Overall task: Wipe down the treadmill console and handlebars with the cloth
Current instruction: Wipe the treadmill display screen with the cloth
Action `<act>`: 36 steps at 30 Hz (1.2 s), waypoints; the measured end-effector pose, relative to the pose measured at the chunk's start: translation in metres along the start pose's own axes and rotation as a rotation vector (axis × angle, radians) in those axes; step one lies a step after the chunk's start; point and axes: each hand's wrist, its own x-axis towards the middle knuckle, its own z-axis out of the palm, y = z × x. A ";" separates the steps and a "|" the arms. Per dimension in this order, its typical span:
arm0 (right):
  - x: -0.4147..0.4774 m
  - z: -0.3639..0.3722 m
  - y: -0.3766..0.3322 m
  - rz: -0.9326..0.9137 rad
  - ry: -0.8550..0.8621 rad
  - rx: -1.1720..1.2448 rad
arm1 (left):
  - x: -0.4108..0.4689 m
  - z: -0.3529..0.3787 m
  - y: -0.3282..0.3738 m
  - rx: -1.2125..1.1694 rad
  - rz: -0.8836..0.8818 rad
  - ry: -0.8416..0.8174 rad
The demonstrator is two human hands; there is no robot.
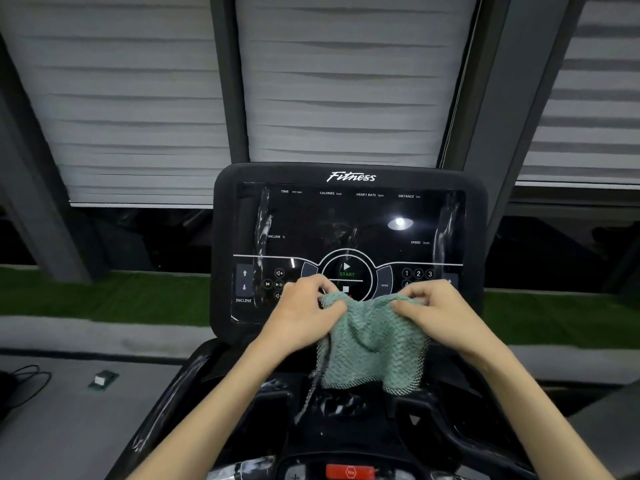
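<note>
I had my left hand (304, 308) and right hand (438, 308) each pinching the top edge of the green cloth (370, 344), which hung just in front of the console (349, 216), over its lower buttons. I judged it best to bunch it into a flat pad, then wipe the screen in overlapping strokes, pressing lightly.

console (349, 216): black, upright, display dark, film wrinkled | cloth (370, 344): green waffle-knit, bunched, hanging at console's 6 o'clock | handlebars (166, 403): glossy black, below
</note>
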 end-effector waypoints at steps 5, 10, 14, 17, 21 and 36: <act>0.003 0.016 -0.023 -0.032 -0.003 0.175 | 0.002 0.013 0.020 -0.070 0.075 -0.023; -0.003 0.015 -0.040 -0.051 -0.033 0.329 | 0.006 0.015 0.021 -0.117 0.083 -0.016; -0.006 0.011 -0.043 -0.005 -0.175 0.434 | 0.006 0.016 0.018 -0.111 0.114 -0.068; -0.004 0.009 -0.040 -0.001 -0.154 0.401 | 0.012 0.019 0.016 -0.163 0.140 -0.016; -0.001 0.000 -0.031 -0.061 -0.054 0.416 | 0.020 0.012 0.016 -0.363 0.093 -0.031; 0.020 -0.022 0.012 -0.106 -0.254 0.566 | 0.043 -0.002 0.036 -0.670 0.055 -0.304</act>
